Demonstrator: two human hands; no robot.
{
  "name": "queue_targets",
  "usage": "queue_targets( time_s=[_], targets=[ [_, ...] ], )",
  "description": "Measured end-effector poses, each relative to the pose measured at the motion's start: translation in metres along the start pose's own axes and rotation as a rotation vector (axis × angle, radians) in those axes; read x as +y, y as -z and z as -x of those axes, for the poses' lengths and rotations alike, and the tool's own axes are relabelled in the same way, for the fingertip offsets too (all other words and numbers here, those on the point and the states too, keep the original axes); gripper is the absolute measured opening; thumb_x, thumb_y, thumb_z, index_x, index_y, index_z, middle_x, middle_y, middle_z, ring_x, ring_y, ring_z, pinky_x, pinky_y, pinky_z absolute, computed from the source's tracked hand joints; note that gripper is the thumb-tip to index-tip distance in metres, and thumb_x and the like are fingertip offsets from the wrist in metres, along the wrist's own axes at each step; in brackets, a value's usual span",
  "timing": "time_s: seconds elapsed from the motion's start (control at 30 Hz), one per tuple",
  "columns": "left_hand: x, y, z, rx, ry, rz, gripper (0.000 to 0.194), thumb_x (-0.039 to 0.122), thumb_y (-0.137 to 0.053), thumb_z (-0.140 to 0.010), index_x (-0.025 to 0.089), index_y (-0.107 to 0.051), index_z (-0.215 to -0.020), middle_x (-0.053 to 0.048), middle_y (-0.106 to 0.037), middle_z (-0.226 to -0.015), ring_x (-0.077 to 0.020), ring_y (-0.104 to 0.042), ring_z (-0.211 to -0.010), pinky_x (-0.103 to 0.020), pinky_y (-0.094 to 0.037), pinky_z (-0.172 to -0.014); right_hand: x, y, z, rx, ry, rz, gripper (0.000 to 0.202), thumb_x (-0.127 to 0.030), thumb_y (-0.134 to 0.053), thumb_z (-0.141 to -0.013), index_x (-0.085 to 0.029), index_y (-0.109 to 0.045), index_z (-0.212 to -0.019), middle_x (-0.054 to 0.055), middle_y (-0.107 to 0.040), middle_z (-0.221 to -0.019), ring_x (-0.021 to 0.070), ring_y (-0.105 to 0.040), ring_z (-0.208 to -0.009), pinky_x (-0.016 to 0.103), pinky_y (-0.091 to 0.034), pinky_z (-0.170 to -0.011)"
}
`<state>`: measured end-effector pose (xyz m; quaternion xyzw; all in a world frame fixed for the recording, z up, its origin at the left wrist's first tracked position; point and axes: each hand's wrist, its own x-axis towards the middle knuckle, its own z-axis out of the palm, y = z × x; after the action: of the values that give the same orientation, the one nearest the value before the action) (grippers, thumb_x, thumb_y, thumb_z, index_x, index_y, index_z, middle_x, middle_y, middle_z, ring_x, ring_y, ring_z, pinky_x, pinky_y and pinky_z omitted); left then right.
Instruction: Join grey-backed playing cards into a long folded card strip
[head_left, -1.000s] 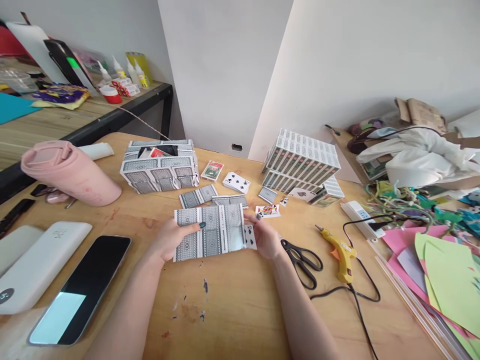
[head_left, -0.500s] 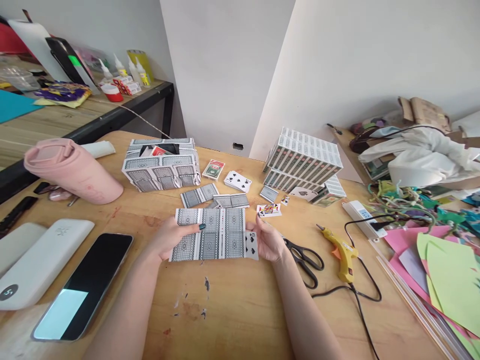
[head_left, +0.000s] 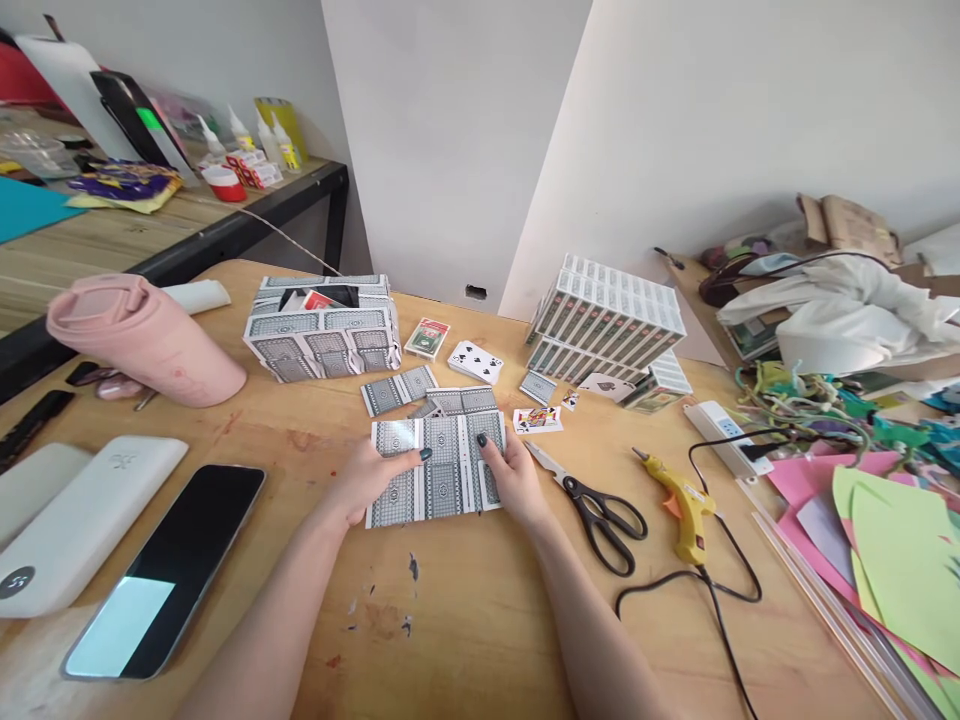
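Note:
A panel of joined playing cards (head_left: 442,490), patterned backs up, is held just above the table between my two hands. My left hand (head_left: 367,475) grips its left edge, thumb across the front. On the right edge my right hand (head_left: 516,477) pinches it, thumb on the card backs and fingers hidden behind. Just beyond lie loose joined card pieces (head_left: 399,390), a stack of cards with a five of spades on top (head_left: 475,362) and a jack card (head_left: 537,420). Black-handled scissors (head_left: 600,510) rest right of my right hand.
A card-covered box (head_left: 322,345) stands back left, stacked card boxes (head_left: 607,310) back right. A yellow glue gun (head_left: 686,505) with its cord lies right, near a power strip (head_left: 727,440). Left are a pink tumbler (head_left: 150,340), power bank (head_left: 97,525) and phone (head_left: 169,570).
The panel has shifted right and tilted slightly. My right hand has moved left onto its edge, thumb now on top; the six of spades face that showed there is out of sight.

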<state>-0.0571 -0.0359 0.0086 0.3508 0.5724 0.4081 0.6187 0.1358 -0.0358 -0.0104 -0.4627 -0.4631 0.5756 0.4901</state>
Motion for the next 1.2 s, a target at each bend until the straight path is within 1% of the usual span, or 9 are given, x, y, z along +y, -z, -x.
queue_targets(
  time_s=[0.13,0.43,0.6,0.7,0.77,0.83,0.97,1.07,1.2],
  targets=[
    [-0.008,-0.005,-0.002,0.009,0.030,0.048,0.052,0.029,-0.081,-0.049,0.015,-0.068,-0.097,-0.009,-0.072,-0.092,-0.0286,-0.064,-0.097,-0.034,-0.052,-0.078,0.003,0.001,0.001,0.022,0.056,0.099,0.031,-0.041,-0.056,-0.080,-0.021,-0.058,-0.104,0.005,-0.065,-0.103,0.0208,-0.060,-0.096,0.031,-0.047,-0.084],
    [-0.009,-0.011,-0.002,0.092,-0.025,-0.068,0.043,0.030,-0.078,-0.054,0.017,-0.069,-0.094,-0.008,-0.071,-0.099,-0.0274,-0.064,-0.096,-0.033,-0.052,-0.078,0.007,0.001,0.001,0.080,0.058,0.200,0.022,-0.036,-0.057,-0.079,-0.021,-0.057,-0.095,0.004,-0.065,-0.097,0.0218,-0.059,-0.094,0.033,-0.046,-0.086],
    [-0.008,-0.015,-0.001,0.135,-0.014,-0.019,0.039,0.030,-0.080,-0.051,0.015,-0.071,-0.085,-0.008,-0.072,-0.092,-0.0281,-0.066,-0.089,-0.033,-0.053,-0.072,0.002,0.007,-0.002,-0.001,-0.032,-0.063,0.027,-0.041,-0.059,-0.078,-0.023,-0.052,-0.096,0.001,-0.064,-0.090,0.0175,-0.061,-0.080,0.029,-0.049,-0.072],
    [-0.008,-0.021,0.001,0.255,-0.041,0.142,0.041,0.029,-0.080,-0.052,0.015,-0.069,-0.088,-0.008,-0.072,-0.091,-0.0273,-0.067,-0.087,-0.034,-0.054,-0.071,-0.001,0.010,-0.002,-0.011,-0.087,-0.302,0.039,-0.041,-0.066,-0.072,-0.027,-0.047,-0.102,-0.002,-0.062,-0.086,0.0145,-0.059,-0.069,0.026,-0.049,-0.058],
    [-0.008,-0.026,0.005,0.312,-0.087,0.263,0.043,0.029,-0.078,-0.054,0.015,-0.067,-0.094,-0.008,-0.072,-0.093,-0.0264,-0.066,-0.089,-0.035,-0.053,-0.074,0.000,0.011,-0.004,-0.027,-0.086,-0.410,0.046,-0.035,-0.072,-0.066,-0.028,-0.046,-0.104,-0.002,-0.062,-0.090,0.0150,-0.060,-0.073,0.027,-0.049,-0.059],
    [-0.007,-0.028,0.008,0.230,-0.128,0.340,0.042,0.030,-0.076,-0.056,0.015,-0.067,-0.094,-0.008,-0.071,-0.094,-0.0270,-0.064,-0.095,-0.037,-0.051,-0.080,0.002,0.011,-0.005,0.010,-0.066,-0.463,0.043,-0.028,-0.075,-0.063,-0.027,-0.050,-0.098,-0.002,-0.062,-0.087,0.0144,-0.059,-0.074,0.027,-0.048,-0.062],
    [-0.001,-0.014,0.011,-0.119,-0.129,0.448,0.044,0.042,-0.067,-0.061,0.013,-0.069,-0.094,-0.011,-0.069,-0.099,-0.0329,-0.057,-0.106,-0.041,-0.045,-0.089,0.004,0.013,-0.008,0.125,-0.076,-0.491,0.032,-0.021,-0.074,-0.061,-0.024,-0.056,-0.088,-0.004,-0.061,-0.079,0.0120,-0.056,-0.067,0.024,-0.045,-0.061],
    [0.006,0.003,0.008,-0.351,-0.158,0.504,0.063,0.053,-0.050,-0.070,0.014,-0.057,-0.120,-0.013,-0.058,-0.123,-0.0336,-0.049,-0.116,-0.044,-0.042,-0.091,0.001,0.014,-0.006,0.078,-0.119,-0.454,0.032,-0.023,-0.074,-0.061,-0.023,-0.057,-0.089,-0.004,-0.063,-0.078,0.0119,-0.054,-0.063,0.023,-0.041,-0.057],
    [0.010,0.008,0.007,-0.458,-0.119,0.298,0.063,0.052,-0.050,-0.073,0.019,-0.050,-0.127,-0.012,-0.051,-0.131,-0.0332,-0.048,-0.117,-0.044,-0.042,-0.090,-0.001,0.008,-0.002,-0.035,-0.210,-0.344,0.024,-0.036,-0.069,-0.068,-0.019,-0.060,-0.083,-0.002,-0.062,-0.069,0.0123,-0.053,-0.056,0.024,-0.039,-0.056]
  ],
)
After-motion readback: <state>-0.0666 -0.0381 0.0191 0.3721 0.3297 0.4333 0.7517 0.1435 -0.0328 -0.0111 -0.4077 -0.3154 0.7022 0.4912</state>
